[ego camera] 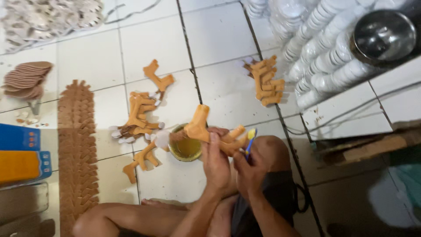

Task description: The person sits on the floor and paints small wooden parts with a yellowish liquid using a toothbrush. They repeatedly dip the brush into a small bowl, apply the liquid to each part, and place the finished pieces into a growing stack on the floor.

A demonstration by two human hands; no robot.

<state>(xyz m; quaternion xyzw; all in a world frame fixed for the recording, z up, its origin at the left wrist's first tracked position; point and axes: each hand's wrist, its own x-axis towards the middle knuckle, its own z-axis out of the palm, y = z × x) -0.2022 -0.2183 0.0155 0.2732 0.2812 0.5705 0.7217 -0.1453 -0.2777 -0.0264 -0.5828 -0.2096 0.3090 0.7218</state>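
Item in hand: one tan Y-shaped strap piece [206, 127], held above a small round tin of yellowish glue [186, 148] on the white tiled floor [153, 39]; left hand [215, 163] closed around the strap's middle; right hand [250, 169] closed on a blue-handled brush [250, 139] with a yellow tip, touching the strap's right branch. Handling note, as a judgement: the strap was best kept steady over the tin so drips fell back, the brush drawn thinly along the branch ends only. Counts: one tin; one brush; loose straps on the floor in three groups, a heap left of the tin [139, 115], a stack up right [266, 81], one single piece above [157, 78], two more lower left [141, 161]; exact totals in the heaps could not be told; one long overlapped row of brown pieces [77, 153] at far left.
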